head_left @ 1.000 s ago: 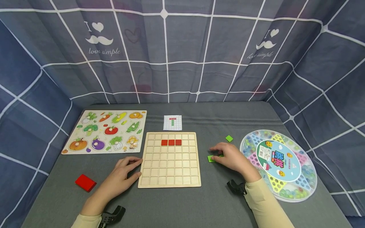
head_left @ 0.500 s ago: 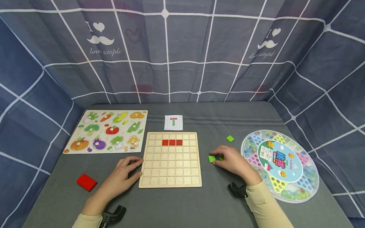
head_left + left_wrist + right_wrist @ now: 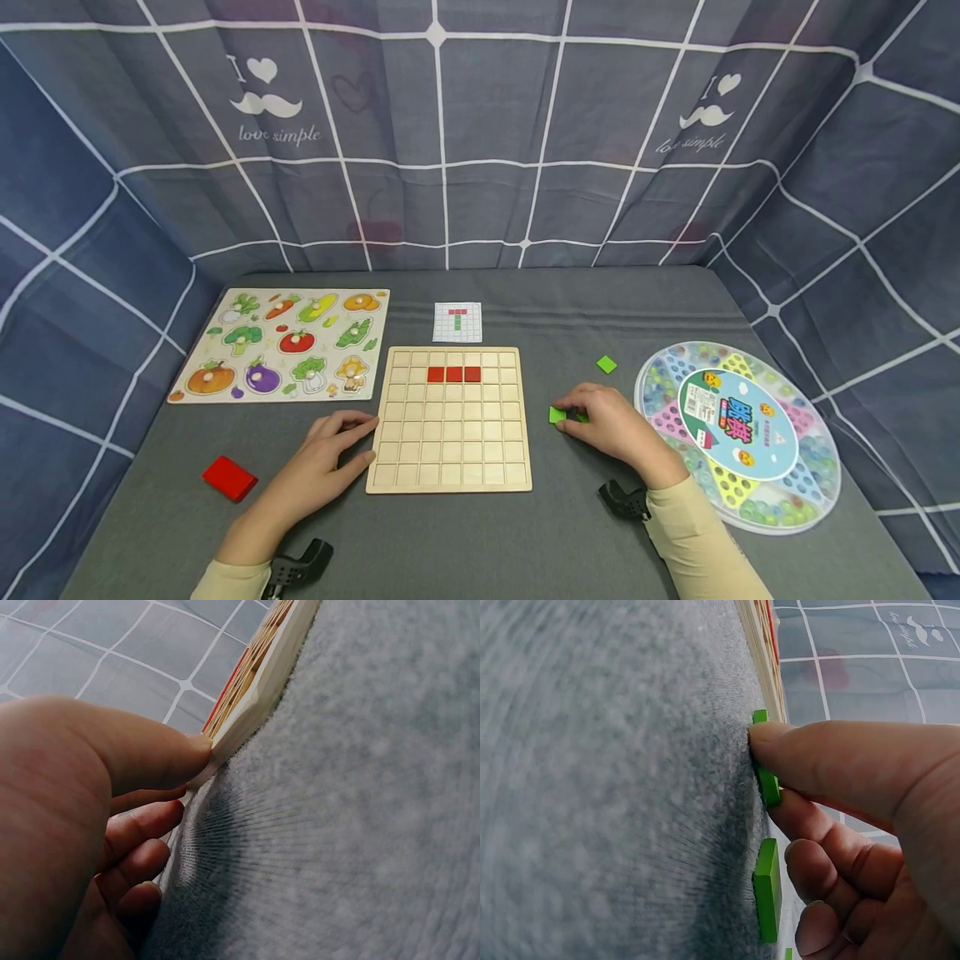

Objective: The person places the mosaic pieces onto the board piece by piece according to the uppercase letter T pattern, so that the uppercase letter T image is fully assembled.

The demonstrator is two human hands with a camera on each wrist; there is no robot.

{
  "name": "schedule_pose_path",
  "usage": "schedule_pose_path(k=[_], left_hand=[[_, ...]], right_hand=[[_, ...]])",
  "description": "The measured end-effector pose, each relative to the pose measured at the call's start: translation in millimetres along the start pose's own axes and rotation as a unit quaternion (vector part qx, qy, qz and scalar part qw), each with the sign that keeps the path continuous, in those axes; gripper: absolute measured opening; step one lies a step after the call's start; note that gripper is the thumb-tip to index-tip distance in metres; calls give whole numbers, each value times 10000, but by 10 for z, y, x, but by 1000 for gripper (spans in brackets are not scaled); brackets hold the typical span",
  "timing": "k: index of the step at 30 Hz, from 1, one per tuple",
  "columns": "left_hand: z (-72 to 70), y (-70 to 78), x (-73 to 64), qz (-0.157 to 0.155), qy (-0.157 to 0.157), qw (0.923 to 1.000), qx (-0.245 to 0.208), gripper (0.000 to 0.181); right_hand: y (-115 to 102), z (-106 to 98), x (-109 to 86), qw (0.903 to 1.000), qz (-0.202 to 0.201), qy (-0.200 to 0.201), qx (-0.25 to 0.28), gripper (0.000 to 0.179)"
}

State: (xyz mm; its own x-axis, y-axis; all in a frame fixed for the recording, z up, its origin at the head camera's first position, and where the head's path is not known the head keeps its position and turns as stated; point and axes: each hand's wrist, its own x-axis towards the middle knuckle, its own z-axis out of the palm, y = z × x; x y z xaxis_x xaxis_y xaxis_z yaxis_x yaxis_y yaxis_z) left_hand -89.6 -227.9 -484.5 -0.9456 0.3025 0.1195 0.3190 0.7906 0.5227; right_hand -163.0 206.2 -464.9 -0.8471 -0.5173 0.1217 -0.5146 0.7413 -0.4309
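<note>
Green tile [image 3: 557,414]: between the right edges of the wooden board [image 3: 450,454] and the grey table [image 3: 555,537]
Right hand [image 3: 603,423]: I pinch that tile, thumb against finger
Left hand [image 3: 318,462]: my fingers relaxed, touching the board's left edge

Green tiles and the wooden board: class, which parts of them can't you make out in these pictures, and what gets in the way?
Head view: one green tile is mostly hidden under the right hand.
Right wrist view: the thumb covers the middle of the pinched tile.
Right wrist view: the lowest tile is cut off by the bottom edge.
Left wrist view: the wooden board runs out at the top edge, its squares too foreshortened to count.
</note>
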Motion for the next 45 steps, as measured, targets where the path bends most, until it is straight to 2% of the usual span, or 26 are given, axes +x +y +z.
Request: schedule_pose_path(k=[9,13,21,32,36,45], left_hand=[[-7,0,-3,11,-5,10000,-12,47],[-7,-7,-4,38,-3,10000,-30,47],[1,-23,9,75,-5,10000,-33,47],[-10,-40,11,102,17,9999,-68,48],[-22,-47,13,100,8,9999,-118,48],[-10,-27,2,92,-27,9999,-86,48]], right_hand=[[-33,-3,66,9994,-193,285,1,24],[-76,-11,142,9992,-277,269,-43,24],[-244,-26,407,9991,-415,46,47,25],[-530,78,801,9965,-828,-93,43,26],[-620,118,941,9960,-867,-190,107,25],[-771,259,1111,9927,-1164,-308,-32,21]])
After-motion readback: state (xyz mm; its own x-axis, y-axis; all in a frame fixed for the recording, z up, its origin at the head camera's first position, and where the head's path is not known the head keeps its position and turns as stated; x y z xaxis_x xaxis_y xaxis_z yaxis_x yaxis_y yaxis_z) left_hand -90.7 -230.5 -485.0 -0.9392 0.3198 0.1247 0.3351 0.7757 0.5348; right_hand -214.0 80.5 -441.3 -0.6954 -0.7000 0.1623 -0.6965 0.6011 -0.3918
